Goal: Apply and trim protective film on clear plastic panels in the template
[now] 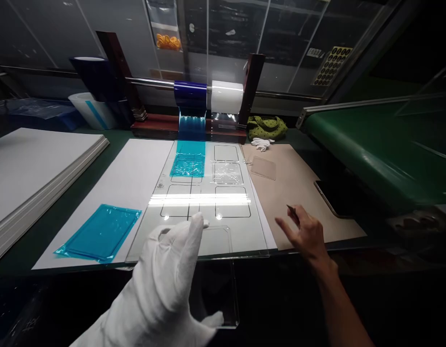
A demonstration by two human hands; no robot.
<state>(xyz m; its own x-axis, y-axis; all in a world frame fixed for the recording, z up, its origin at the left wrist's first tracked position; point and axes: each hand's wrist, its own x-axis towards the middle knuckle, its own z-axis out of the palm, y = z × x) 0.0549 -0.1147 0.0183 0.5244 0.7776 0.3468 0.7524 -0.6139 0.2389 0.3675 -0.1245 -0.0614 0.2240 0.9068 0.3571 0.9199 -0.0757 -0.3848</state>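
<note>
Left hand [168, 270], white-gloved, seven o'clock: holds clear panel [217, 289], six o'clock. Right hand [307, 232], bare, four o'clock: holds small dark object [291, 209]. Blue roll [190, 94], eleven o'clock; white roll [227, 97], twelve; blue sheet [102, 232], eight; phone [338, 200], three.

White stack [38, 164] on green table [76, 193]

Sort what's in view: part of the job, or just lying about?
Likely in use:
clear panel, in left hand
small dark item, in right hand
marked sheet
blue roll
white roll

Probably lying about:
phone
green pouch
sticker sheet
</note>
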